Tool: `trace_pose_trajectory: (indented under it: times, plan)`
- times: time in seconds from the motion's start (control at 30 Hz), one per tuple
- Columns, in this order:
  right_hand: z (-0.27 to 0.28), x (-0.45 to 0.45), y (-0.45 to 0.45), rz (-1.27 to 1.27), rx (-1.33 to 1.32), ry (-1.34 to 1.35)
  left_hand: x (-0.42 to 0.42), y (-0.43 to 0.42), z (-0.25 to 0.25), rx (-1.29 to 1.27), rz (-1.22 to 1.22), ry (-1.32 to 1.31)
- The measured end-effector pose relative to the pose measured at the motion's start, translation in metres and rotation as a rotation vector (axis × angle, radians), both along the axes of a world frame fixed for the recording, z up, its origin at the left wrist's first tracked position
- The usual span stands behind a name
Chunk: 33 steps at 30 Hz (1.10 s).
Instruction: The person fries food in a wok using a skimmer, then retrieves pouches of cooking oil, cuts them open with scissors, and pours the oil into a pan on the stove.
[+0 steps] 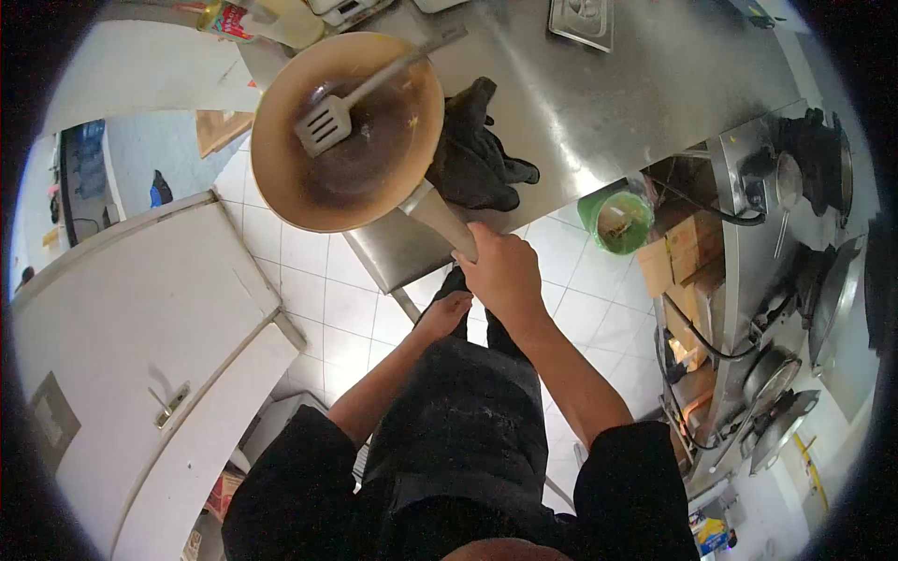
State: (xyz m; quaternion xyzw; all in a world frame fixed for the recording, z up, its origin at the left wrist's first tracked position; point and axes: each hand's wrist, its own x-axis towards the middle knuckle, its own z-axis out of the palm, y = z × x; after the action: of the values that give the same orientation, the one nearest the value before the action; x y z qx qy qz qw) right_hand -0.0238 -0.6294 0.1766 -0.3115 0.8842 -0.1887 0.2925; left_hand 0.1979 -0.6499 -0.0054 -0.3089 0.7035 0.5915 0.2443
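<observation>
The left hand (444,316) is near the apron (454,411), half curled; whether it pinches anything, I cannot tell. The right hand (500,271), the nearer one, is closed around the handle (440,220) of the pan (374,178). From there the handle runs forward and leftward to the bowl (a slotted spatula (325,126) lies inside), beside black cloth (472,154), above the metal table (636,84).

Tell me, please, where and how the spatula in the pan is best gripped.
Probably by the end of its handle, coming from the picture's upper right: the spatula slants across the pan with its slotted head inside, while the handle's end juts out beyond it.
</observation>
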Motion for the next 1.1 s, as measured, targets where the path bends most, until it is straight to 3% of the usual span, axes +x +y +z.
trace_pose_trajectory:
  times: [0.07, 0.17, 0.27, 0.47, 0.57, 0.6, 0.67, 0.73, 0.8, 0.83, 0.87, 0.9, 0.97, 1.03, 1.07, 1.1]
  plan:
    - [-0.002, 0.002, -0.002, -0.041, -0.018, -0.012, -0.003, 0.002, -0.001, 0.078, 0.094, 0.068]
    - [-0.006, 0.01, -0.006, -0.048, -0.095, -0.013, 0.005, 0.003, -0.015, 0.06, -0.015, -0.018]
    - [-0.003, 0.008, -0.005, -0.042, -0.149, -0.083, 0.017, 0.015, -0.066, 0.058, -0.086, 0.079]
    - [-0.006, -0.006, 0.068, 0.025, -0.323, -0.162, -0.01, 0.027, -0.065, 0.147, -0.173, 0.079]
    - [-0.017, -0.018, 0.157, -0.232, -0.586, -0.179, -0.023, 0.046, -0.067, 0.18, -0.111, 0.057]
    - [-0.028, -0.02, 0.191, -0.41, -0.551, -0.317, -0.03, 0.055, -0.065, 0.169, -0.084, 0.043]
    - [-0.07, -0.034, 0.272, -0.583, -0.319, -0.375, -0.047, 0.082, -0.062, 0.097, -0.041, 0.019]
    - [-0.161, -0.034, 0.375, -0.707, -0.286, -0.291, -0.055, 0.113, -0.079, 0.091, 0.069, 0.0]
    - [-0.246, -0.041, 0.48, -1.047, -0.479, -0.583, -0.055, 0.148, -0.11, 0.135, 0.228, -0.078]
    - [-0.298, -0.048, 0.531, -1.028, -0.376, -0.412, -0.082, 0.18, -0.096, 0.018, 0.22, -0.169]
    - [-0.341, -0.06, 0.576, -0.835, -0.262, -0.035, -0.089, 0.209, -0.112, 0.069, 0.302, -0.186]
    - [-0.349, -0.083, 0.593, -0.869, -0.14, 0.084, -0.092, 0.238, -0.128, 0.124, 0.379, -0.211]
    - [-0.401, -0.122, 0.645, -0.754, 0.116, 0.256, -0.106, 0.311, -0.162, 0.256, 0.488, -0.126]
    - [-0.444, -0.157, 0.678, -0.755, 0.219, 0.207, -0.112, 0.379, -0.177, 0.399, 0.6, -0.104]
    - [-0.478, -0.168, 0.703, -0.687, 0.26, 0.343, -0.118, 0.408, -0.184, 0.506, 0.619, -0.137]
    - [-0.493, -0.182, 0.712, -0.598, 0.118, 0.416, -0.124, 0.436, -0.19, 0.502, 0.607, -0.229]
